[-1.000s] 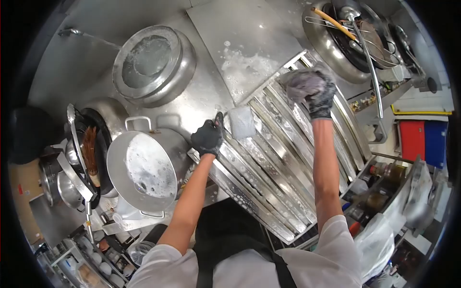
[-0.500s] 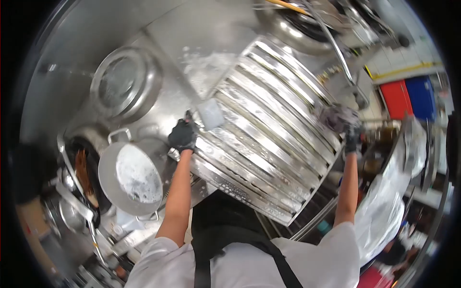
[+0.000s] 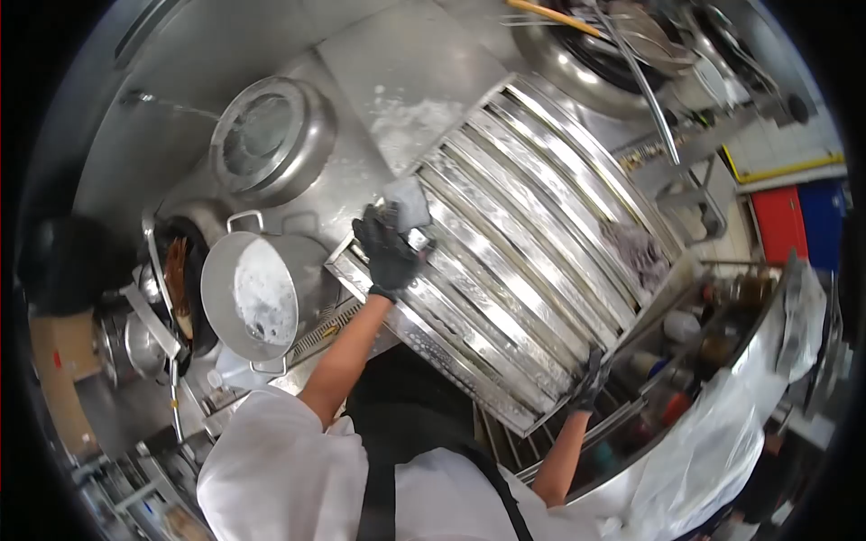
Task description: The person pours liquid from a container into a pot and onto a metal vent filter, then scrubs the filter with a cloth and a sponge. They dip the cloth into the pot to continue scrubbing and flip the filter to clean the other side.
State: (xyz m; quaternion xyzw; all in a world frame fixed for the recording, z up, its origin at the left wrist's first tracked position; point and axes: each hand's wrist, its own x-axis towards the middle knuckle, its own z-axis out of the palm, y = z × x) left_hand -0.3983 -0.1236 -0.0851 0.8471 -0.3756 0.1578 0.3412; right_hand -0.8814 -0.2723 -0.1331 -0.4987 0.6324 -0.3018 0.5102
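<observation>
A slatted metal baffle filter (image 3: 505, 261), wet and streaked with suds, lies slanted in front of me. My left hand (image 3: 390, 254), in a black glove, is over its left side with the fingers apart, right beside a pale grey sponge-like block (image 3: 409, 200). Something small and shiny shows at its thumb, too blurred to name. My right hand (image 3: 591, 383), gloved too, is closed around the filter's lower right edge. A crumpled grey cloth (image 3: 636, 252) rests on the filter's right part, apart from both hands.
To the left stands a two-handled pot (image 3: 216, 311) of soapy water, with an overturned metal basin (image 3: 316, 149) behind it. A wok (image 3: 541, 63) and strainers are at the back right. Jars sit in a rack (image 3: 713, 316) at right, near plastic sheeting (image 3: 704, 442).
My right hand has left the grey cloth on the filter and moved down to the near right edge. My left hand has opened and shifted right over the slats.
</observation>
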